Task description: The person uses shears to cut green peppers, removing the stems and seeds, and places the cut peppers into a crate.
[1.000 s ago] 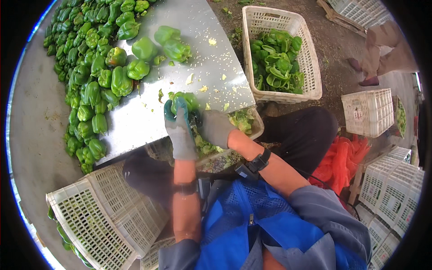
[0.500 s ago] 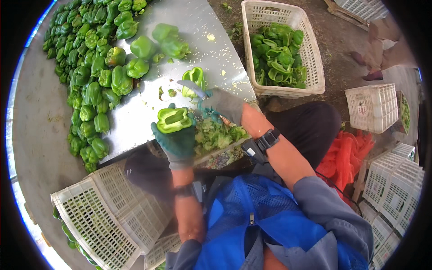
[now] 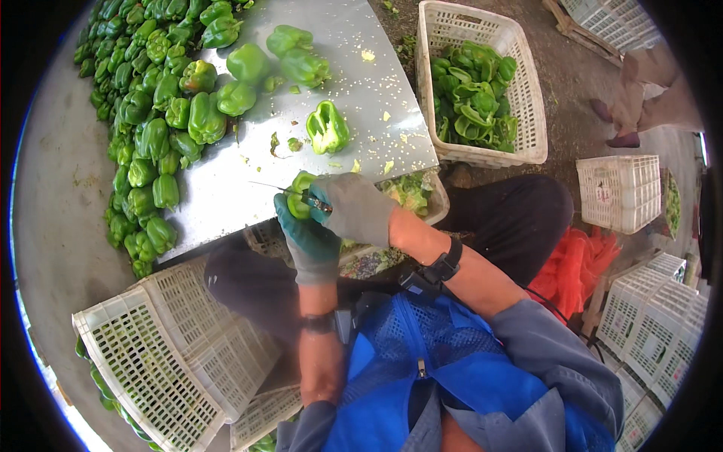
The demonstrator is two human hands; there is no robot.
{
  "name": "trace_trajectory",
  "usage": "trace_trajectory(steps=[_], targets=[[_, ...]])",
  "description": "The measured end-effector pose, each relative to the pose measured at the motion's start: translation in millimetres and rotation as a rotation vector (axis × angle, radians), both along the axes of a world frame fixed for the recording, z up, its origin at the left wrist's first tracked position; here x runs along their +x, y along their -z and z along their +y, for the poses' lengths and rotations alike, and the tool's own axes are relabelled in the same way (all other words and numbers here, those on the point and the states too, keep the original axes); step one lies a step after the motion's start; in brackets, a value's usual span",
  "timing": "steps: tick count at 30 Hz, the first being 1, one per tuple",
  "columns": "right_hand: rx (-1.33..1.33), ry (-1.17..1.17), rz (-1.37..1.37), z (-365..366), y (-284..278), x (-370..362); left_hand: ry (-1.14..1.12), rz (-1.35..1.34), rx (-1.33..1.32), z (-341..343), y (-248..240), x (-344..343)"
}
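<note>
The left hand point(image 3: 306, 239), in a green-and-grey glove, has its fingers curled around a cut pepper point(image 3: 299, 197), gripping it by its lower left side. The right hand point(image 3: 355, 209), gloved in the same colours with its grey back upward, is clenched around the handle of a knife point(image 3: 269, 186); the thin blade points left, past the pepper, and whether it is in the flesh cannot be told. The pepper sits between the two hands, over the near edge of the metal table point(image 3: 215, 207). The left forearm runs nearly straight out from the body; the right one slants in from the right, so that the hands meet.

Beyond them, a pepper half point(image 3: 328, 129) lies near the table's right edge, its hollow showing. Seeds and scraps dot the metal around it. Farther back are a few loose peppers point(image 3: 248, 63), and a thick pile point(image 3: 143, 143) covers the left edge. Under the near right corner, a bin point(image 3: 439, 205) holds trimmings point(image 3: 410, 193).

Just off the right edge, a white crate point(image 3: 532, 105) of cut peppers stands on the floor. Red netting point(image 3: 576, 267) and stacked crates point(image 3: 648, 305) lie farther right.
</note>
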State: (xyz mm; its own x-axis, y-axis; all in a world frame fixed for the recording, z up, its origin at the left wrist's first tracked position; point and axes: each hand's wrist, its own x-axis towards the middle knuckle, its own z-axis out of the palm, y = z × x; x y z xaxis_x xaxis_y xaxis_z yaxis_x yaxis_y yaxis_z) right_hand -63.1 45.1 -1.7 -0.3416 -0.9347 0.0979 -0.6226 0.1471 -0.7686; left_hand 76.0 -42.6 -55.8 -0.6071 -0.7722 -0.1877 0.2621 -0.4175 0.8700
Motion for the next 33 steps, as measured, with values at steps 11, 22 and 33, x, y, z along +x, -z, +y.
trace_trajectory(steps=[11,22,33], targets=[[-0.043,0.458,0.489,-10,-2,-33,-0.396,-0.723,-1.109,-35,-53,-13],[0.320,0.379,-0.156,-12,2,-69,-0.336,-0.605,-0.682,-48,-24,11],[-0.039,0.856,-0.982,92,21,-37,0.180,0.080,-0.351,-1,-132,-183]])
